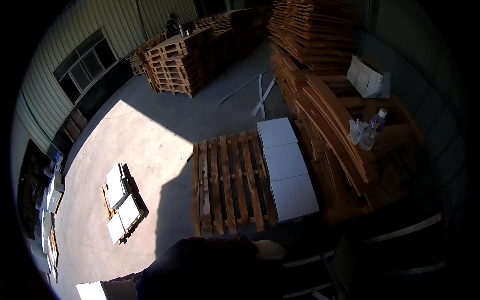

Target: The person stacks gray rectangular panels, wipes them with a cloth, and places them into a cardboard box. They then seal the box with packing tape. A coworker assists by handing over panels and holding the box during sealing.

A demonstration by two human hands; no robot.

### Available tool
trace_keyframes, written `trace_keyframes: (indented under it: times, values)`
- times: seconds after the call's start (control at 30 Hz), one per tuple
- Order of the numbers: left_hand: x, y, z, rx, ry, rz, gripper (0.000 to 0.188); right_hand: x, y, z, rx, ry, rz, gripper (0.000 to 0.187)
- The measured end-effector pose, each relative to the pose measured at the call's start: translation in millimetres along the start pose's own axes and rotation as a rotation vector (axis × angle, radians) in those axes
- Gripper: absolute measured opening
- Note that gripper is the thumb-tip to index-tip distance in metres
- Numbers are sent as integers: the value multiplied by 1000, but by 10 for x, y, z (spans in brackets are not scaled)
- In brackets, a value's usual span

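White boxes (290,167) are seen as three faces in a row, edges touching, along the right side of a slatted wooden pallet (226,180); rest of that pallet's slats are left bare. One of the hands (270,249), a pale rounded shape at the end of a dark sleeve (200,267), is shown below the pallet's near edge, just short of the boxes. Left or right can't be told. Fingers can't be made out, so how far it is opened, or whether anything is held, can't be told; the other can't be picked out in the dark.

Right of the boxes, curved brown boards (335,127) are stacked; a bottle (378,120) with white cap, clear plastic items (361,134) and a white bag-like item (365,77) are carried on top. Taller pile (312,30) is seen behind.

Further off, pallets (172,62) are stacked, with pale strips (260,95) laid crossed on the floor (125,135). On the left, a smaller pallet load (122,205) of white pieces is lit by sun.
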State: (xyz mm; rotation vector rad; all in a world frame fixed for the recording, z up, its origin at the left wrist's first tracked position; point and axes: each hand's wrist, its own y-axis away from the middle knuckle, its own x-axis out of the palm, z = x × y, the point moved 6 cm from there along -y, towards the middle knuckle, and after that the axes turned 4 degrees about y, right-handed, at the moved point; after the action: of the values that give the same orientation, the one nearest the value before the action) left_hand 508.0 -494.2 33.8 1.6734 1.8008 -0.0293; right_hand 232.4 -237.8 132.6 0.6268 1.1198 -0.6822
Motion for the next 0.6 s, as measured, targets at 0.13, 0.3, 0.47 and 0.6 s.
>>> trace_keyframes:
  times: [0.13,0.3,0.47,0.6]
  values:
    - [-260,539,-213,-7,-7,181,44,-221,862,581,80,-30,-27,28]
    - [-552,868,-527,248,83,-118,43,-300,1328,1081,-207,-156,-237,23]
    - [-1020,1245,-1019,565,-365,-606,55,-372,1856,1573,-196,-434,-236,24]
    - [-905,1291,-525,432,-520,-239,41,147,2334,1352,-510,-286,-357,21]
